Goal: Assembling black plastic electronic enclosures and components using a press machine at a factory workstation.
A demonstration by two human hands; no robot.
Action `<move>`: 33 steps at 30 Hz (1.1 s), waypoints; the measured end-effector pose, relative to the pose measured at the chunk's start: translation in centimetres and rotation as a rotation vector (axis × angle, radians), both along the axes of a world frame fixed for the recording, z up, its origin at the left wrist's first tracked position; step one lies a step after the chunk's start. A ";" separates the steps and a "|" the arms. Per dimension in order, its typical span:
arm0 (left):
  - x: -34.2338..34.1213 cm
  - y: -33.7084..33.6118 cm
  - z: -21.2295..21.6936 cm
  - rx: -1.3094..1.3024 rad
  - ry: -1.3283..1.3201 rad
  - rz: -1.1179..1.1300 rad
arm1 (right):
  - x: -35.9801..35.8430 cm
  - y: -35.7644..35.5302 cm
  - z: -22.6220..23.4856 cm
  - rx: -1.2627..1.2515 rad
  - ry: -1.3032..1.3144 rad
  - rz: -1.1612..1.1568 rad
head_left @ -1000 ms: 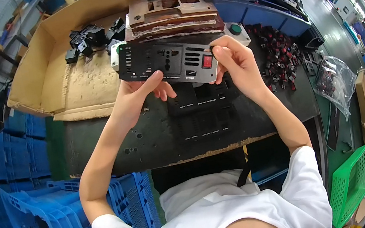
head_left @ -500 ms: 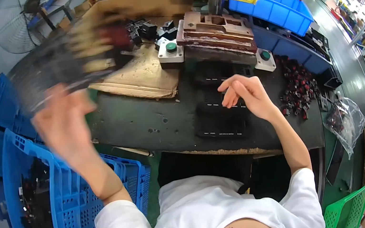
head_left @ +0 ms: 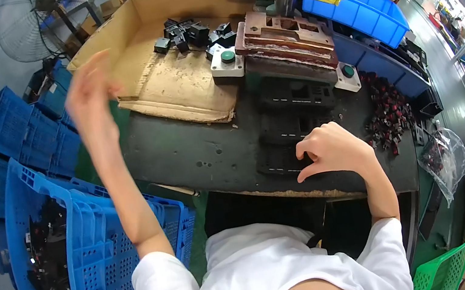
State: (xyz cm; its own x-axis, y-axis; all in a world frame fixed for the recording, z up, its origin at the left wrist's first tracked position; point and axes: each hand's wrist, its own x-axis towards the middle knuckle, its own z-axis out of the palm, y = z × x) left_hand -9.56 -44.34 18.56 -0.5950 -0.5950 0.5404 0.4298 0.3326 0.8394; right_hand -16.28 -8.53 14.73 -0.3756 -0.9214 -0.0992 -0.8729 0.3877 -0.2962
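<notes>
Several flat black plastic panels [head_left: 284, 159] lie in a row on the dark worktable, from its front edge back to the press. Above the nearest panels is my right hand [head_left: 336, 149], thumb and forefinger apart in a curve with nothing visible between them. I cannot tell whether its fingertips touch a panel. My left hand [head_left: 91, 89] is raised at the left edge of the cardboard tray [head_left: 174, 93], somewhat blurred. Its fingers look stretched out, and nothing shows in it. Black block-shaped plastic parts [head_left: 189, 34] lie piled in the tray.
Behind the panels stands a press with a brown fixture [head_left: 288, 37], between two green push buttons [head_left: 228, 56]. Small red and black parts [head_left: 387, 113] are heaped at the right. A blue crate [head_left: 75, 233] with dark parts stands lower left, and a clear bag [head_left: 445, 161] hangs at the right edge.
The large blurred dark thing over the tray's left side is gone from view. My left hand has risen and moved slightly right; my right hand has come nearer to me over the panels.
</notes>
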 end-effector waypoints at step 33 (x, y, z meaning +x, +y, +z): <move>-12.2 0.7 -7.1 1.045 -0.017 -0.784 | -4.1 -1.3 2.5 -0.797 0.788 -0.231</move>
State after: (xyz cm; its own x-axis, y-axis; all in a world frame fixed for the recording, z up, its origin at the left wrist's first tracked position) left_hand -21.78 -43.66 11.46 -0.9751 -0.2203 0.0259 0.1974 -0.8088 0.5540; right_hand -20.38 -9.83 17.26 -0.2425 -0.5175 0.8206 -0.8572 0.5103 0.0685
